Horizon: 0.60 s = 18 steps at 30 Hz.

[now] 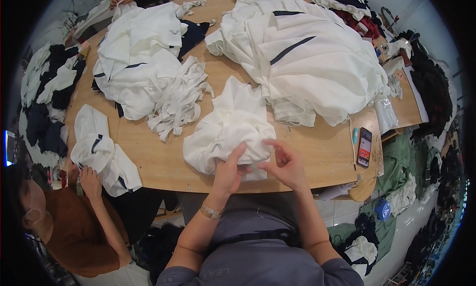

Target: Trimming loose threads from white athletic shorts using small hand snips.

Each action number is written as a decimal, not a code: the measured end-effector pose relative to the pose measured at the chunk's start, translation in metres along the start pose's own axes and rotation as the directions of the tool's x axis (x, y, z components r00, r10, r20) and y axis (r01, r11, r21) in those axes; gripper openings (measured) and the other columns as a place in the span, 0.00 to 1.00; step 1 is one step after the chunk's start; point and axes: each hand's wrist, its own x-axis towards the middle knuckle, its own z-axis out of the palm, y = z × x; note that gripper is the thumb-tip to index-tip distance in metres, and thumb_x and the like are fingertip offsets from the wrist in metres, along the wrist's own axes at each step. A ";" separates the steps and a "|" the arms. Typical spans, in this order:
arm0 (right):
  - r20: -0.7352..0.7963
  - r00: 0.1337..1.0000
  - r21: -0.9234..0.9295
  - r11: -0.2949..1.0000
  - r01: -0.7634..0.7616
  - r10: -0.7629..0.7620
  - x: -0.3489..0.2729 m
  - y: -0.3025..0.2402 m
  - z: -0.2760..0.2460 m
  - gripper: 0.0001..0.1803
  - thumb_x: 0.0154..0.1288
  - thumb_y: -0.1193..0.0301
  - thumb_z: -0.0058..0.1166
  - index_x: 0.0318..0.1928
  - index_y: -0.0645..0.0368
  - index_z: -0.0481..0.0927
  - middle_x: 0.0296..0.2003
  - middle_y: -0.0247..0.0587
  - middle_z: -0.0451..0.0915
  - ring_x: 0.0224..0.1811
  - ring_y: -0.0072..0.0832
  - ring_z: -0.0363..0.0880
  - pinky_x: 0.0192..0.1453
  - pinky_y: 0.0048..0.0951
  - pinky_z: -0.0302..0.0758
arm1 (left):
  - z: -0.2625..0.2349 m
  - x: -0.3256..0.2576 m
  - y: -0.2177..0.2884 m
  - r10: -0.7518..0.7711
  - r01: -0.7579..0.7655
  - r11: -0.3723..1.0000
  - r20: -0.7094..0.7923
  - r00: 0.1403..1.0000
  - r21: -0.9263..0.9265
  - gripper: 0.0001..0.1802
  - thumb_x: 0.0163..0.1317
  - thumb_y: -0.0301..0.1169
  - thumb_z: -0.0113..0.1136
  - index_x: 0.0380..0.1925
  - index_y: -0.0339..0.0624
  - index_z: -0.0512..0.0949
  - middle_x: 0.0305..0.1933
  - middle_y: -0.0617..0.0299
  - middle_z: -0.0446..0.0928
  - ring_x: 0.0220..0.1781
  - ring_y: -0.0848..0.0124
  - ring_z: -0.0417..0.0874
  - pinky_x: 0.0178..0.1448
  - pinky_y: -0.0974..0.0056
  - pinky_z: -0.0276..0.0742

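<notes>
**Grey shirt [263,258] nearest, one white garment [230,122] beyond**

The garment lies bunched near the table's [163,162] front edge. The left hand's [229,173] thumb rests on it; whether it grips, I cannot tell. The right hand [287,164] is half open, visibly holding nothing. Smoothing folds should help. Around: two large white piles [317,63], one strip heap [181,95], one phone [364,146].

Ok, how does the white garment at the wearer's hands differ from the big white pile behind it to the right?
Size: the white garment is a small bundle; the white pile is much larger.
Trim: the pile shows long dark stripes; none show on the garment.
Place: the garment lies at the left hand and right hand; the pile sits beyond both hands' reach of contact.
Both are creased white cloth on the wooden table.
</notes>
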 end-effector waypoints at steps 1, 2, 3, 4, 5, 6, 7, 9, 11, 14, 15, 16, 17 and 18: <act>0.001 1.000 -0.001 1.000 0.005 -0.005 -0.001 0.008 0.002 0.10 0.53 0.72 0.61 0.37 0.58 0.78 0.16 0.19 0.64 0.19 0.08 0.53 0.21 0.14 0.50 | 0.001 -0.002 0.003 -0.020 0.021 1.000 0.018 1.000 -0.021 0.16 0.58 0.31 0.57 0.47 0.46 0.70 0.42 0.67 0.76 0.35 0.77 0.78 0.24 0.71 0.71; 0.018 0.999 0.016 0.999 0.035 -0.035 -0.001 0.023 0.003 0.10 0.54 0.72 0.61 0.37 0.58 0.78 0.16 0.20 0.64 0.19 0.09 0.54 0.22 0.14 0.51 | 0.003 -0.004 0.007 -0.017 0.017 1.000 0.021 1.000 -0.021 0.16 0.58 0.31 0.57 0.47 0.46 0.70 0.42 0.67 0.76 0.35 0.77 0.78 0.24 0.71 0.71; 0.036 0.997 0.035 0.997 0.064 -0.065 0.003 0.025 0.007 0.10 0.54 0.72 0.61 0.37 0.59 0.78 0.17 0.20 0.65 0.19 0.10 0.54 0.22 0.15 0.52 | 0.004 -0.006 0.010 -0.060 0.061 0.998 0.004 0.998 -0.018 0.16 0.58 0.32 0.57 0.46 0.46 0.70 0.40 0.68 0.76 0.34 0.77 0.77 0.23 0.71 0.69; 0.058 0.998 0.113 0.994 0.011 -0.018 0.003 0.023 0.007 0.08 0.57 0.70 0.59 0.34 0.60 0.76 0.18 0.21 0.66 0.19 0.11 0.55 0.23 0.16 0.54 | 0.005 -0.008 0.013 -0.105 0.104 0.994 -0.013 0.994 -0.015 0.16 0.57 0.33 0.58 0.46 0.46 0.71 0.39 0.68 0.76 0.32 0.78 0.77 0.21 0.72 0.68; 0.059 0.998 0.114 0.993 0.014 -0.021 0.003 0.020 0.006 0.08 0.57 0.70 0.59 0.34 0.60 0.76 0.18 0.21 0.66 0.19 0.11 0.55 0.23 0.16 0.54 | 0.006 -0.009 0.014 -0.102 0.102 0.995 -0.012 0.995 -0.014 0.16 0.57 0.33 0.58 0.46 0.46 0.71 0.39 0.68 0.76 0.32 0.78 0.77 0.21 0.72 0.68; 0.088 0.994 0.248 0.965 -0.082 0.062 0.003 0.012 0.005 0.07 0.59 0.69 0.57 0.32 0.60 0.76 0.18 0.21 0.66 0.20 0.10 0.56 0.23 0.16 0.54 | 0.007 -0.010 0.015 -0.086 0.086 0.996 -0.046 0.995 -0.014 0.15 0.57 0.33 0.58 0.45 0.46 0.71 0.38 0.68 0.76 0.31 0.79 0.76 0.20 0.73 0.66; 0.128 0.982 0.373 0.911 -0.178 0.139 0.004 0.008 0.005 0.08 0.60 0.68 0.55 0.30 0.61 0.75 0.19 0.21 0.67 0.21 0.10 0.57 0.23 0.15 0.54 | 0.006 -0.011 0.015 -0.071 0.070 0.997 -0.079 0.994 -0.012 0.15 0.57 0.33 0.59 0.44 0.46 0.72 0.36 0.68 0.76 0.29 0.80 0.76 0.19 0.74 0.63; 0.170 0.971 0.393 0.892 -0.222 0.167 0.007 0.004 0.003 0.09 0.62 0.68 0.53 0.30 0.61 0.75 0.19 0.21 0.67 0.21 0.09 0.57 0.23 0.15 0.55 | 0.003 -0.014 0.014 -0.061 0.064 0.997 -0.055 0.997 0.052 0.15 0.56 0.33 0.59 0.44 0.46 0.72 0.34 0.68 0.76 0.27 0.80 0.75 0.18 0.75 0.62; 0.210 0.958 0.409 0.872 -0.268 0.196 0.011 0.004 0.002 0.10 0.63 0.68 0.52 0.29 0.61 0.74 0.19 0.21 0.67 0.21 0.09 0.58 0.23 0.15 0.55 | 0.001 -0.014 0.013 -0.055 0.058 0.992 -0.030 0.998 0.114 0.15 0.56 0.33 0.60 0.43 0.45 0.72 0.33 0.69 0.75 0.25 0.80 0.74 0.18 0.76 0.60; 0.058 0.988 0.281 0.947 -0.154 0.144 0.014 0.007 0.012 0.08 0.62 0.70 0.53 0.28 0.61 0.74 0.19 0.20 0.67 0.20 0.09 0.58 0.23 0.14 0.54 | 0.004 -0.011 0.013 -0.114 0.114 0.993 0.005 0.993 0.018 0.17 0.55 0.32 0.61 0.44 0.45 0.71 0.34 0.67 0.76 0.23 0.80 0.74 0.17 0.76 0.60; -0.090 0.990 0.257 0.963 -0.078 0.104 0.014 0.001 0.020 0.07 0.60 0.71 0.54 0.29 0.61 0.75 0.18 0.20 0.67 0.20 0.09 0.58 0.23 0.13 0.55 | 0.007 -0.012 0.013 -0.102 0.102 0.995 -0.039 0.994 0.007 0.17 0.55 0.32 0.61 0.44 0.44 0.71 0.34 0.67 0.76 0.24 0.79 0.75 0.17 0.76 0.61; -0.236 0.970 0.223 0.975 -0.005 0.058 0.013 -0.002 0.024 0.05 0.58 0.72 0.56 0.29 0.61 0.75 0.18 0.20 0.67 0.19 0.09 0.59 0.23 0.13 0.55 | 0.010 -0.012 0.013 -0.089 0.089 0.996 -0.082 0.993 -0.003 0.17 0.55 0.32 0.61 0.45 0.44 0.71 0.35 0.66 0.77 0.25 0.78 0.77 0.17 0.76 0.61; -0.230 0.971 0.222 0.975 -0.007 0.059 0.010 0.000 0.023 0.05 0.58 0.72 0.56 0.29 0.61 0.75 0.18 0.20 0.67 0.19 0.09 0.59 0.23 0.13 0.55 | 0.012 -0.012 0.013 -0.088 0.088 0.996 -0.086 0.992 -0.007 0.17 0.55 0.32 0.61 0.45 0.44 0.71 0.35 0.66 0.77 0.25 0.78 0.77 0.17 0.76 0.61; -0.223 0.974 0.052 0.997 0.048 -0.035 0.002 0.001 0.019 0.05 0.56 0.73 0.58 0.31 0.61 0.76 0.17 0.21 0.67 0.19 0.08 0.59 0.23 0.12 0.55 | 0.013 -0.012 0.014 -0.040 0.039 0.999 -0.065 0.997 -0.012 0.17 0.56 0.32 0.60 0.45 0.43 0.70 0.36 0.64 0.77 0.27 0.75 0.78 0.18 0.74 0.65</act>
